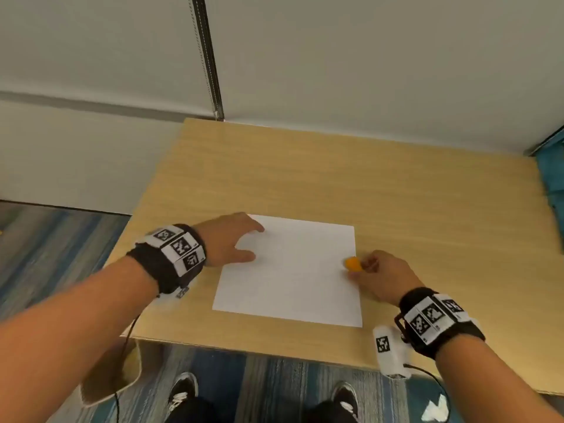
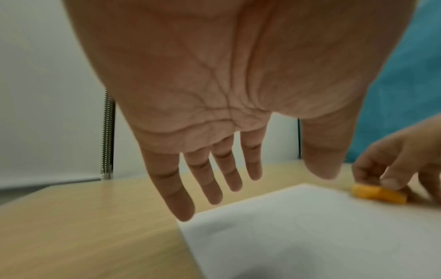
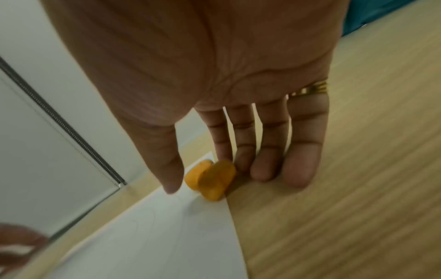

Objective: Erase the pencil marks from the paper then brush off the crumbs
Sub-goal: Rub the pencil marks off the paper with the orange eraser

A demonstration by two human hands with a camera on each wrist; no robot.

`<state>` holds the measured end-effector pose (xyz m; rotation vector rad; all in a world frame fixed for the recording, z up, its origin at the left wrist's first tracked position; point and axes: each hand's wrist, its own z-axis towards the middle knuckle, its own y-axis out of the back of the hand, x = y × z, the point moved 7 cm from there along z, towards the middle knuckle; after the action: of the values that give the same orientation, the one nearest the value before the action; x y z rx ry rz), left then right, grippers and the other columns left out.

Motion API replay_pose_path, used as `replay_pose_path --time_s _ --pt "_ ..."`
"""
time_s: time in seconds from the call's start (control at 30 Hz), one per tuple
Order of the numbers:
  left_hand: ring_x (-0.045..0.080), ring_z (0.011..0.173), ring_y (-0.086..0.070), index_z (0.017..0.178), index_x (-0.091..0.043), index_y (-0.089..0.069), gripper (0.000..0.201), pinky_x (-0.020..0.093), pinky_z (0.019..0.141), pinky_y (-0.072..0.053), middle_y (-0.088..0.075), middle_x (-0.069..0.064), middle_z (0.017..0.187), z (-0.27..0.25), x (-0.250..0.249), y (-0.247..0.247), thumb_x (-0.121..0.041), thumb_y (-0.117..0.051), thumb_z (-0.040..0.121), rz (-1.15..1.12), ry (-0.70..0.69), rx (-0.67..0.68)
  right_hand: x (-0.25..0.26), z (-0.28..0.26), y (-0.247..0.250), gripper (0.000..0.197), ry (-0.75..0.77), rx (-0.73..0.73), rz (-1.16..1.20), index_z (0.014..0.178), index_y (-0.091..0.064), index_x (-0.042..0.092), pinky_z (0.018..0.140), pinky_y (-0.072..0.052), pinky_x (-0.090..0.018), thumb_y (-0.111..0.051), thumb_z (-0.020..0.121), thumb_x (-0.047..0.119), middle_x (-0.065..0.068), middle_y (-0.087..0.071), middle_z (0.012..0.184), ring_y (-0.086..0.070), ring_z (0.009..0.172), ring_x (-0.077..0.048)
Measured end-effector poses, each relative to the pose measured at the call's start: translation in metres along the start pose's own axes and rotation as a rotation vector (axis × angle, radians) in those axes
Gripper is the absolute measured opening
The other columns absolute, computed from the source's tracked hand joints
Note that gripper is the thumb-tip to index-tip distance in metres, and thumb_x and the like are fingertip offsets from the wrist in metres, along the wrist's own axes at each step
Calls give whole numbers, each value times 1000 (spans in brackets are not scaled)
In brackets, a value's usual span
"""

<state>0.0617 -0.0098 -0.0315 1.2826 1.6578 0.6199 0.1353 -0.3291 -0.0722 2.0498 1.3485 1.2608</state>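
Nearest, at the paper's (image 1: pixel 290 270) right edge: right hand (image 1: pixel 378 276) reaching the orange eraser (image 1: pixel 352 264), index finger touching it, thumb a narrow gap short, nothing gripped yet. Farther, over the paper's left corner: left hand (image 1: pixel 230 236) spread wide, empty, likely to pin the paper for rubbing. Faint pencil marks (image 3: pixel 143 220) on the paper, near the eraser.

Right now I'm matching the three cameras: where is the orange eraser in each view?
Head: orange eraser at the paper's right edge, at the right hand's fingertips.
Left wrist: far right, under the right hand's fingers.
Right wrist: centre, between thumb and fingers.
Shared landmark: the paper's right edge.
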Motion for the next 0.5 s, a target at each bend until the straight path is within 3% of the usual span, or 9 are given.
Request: replay_pose_path --time_s 0.1,0.17,0.3,0.43,0.5 --pt "24 151 -20 160 -23 -17 88 32 120 -19 -9 0 168 29 23 -9 -54 -64 91 190 57 79 5 9 -4 37 49 -20 -213 102 -59 19 71 -49 -33 -77 87 48 -1 -65 101 -61 85 -19" --pt "27 154 -10 161 -24 -9 97 39 123 -15 1 -2 169 35 39 -20 -61 -62 89 293 93 146 5 9 -10 32 44 63 -184 96 -57 16 65 -51 -33 -73 93 43 -4 -65 94 -61 74 -21" --pt "27 150 -17 160 -35 -15 91 42 120 -25 -7 -6 167 24 44 -34 -68 -58 87 421 21 115 8 11 -18 29 52 156 -161 82 -50 13 45 -45 -25 -66 99 29 -7 -58 72 -50 54 -20" --pt "21 139 -30 159 -39 -15 88 38 112 -36 -16 -8 157 0 31 -46 -67 -59 87 533 2 92 13 7 -18 24 60 144 -183 85 -56 9 56 -51 -34 -64 98 28 -11 -55 74 -49 59 -26" --pt "18 132 -37 159 -37 -18 86 36 110 -38 -22 -8 149 -13 26 -57 -67 -58 88 526 -14 89 23 -3 -11 26 123 67 -149 89 -60 7 63 -60 -41 -63 100 30 -12 -60 79 -58 67 -30"
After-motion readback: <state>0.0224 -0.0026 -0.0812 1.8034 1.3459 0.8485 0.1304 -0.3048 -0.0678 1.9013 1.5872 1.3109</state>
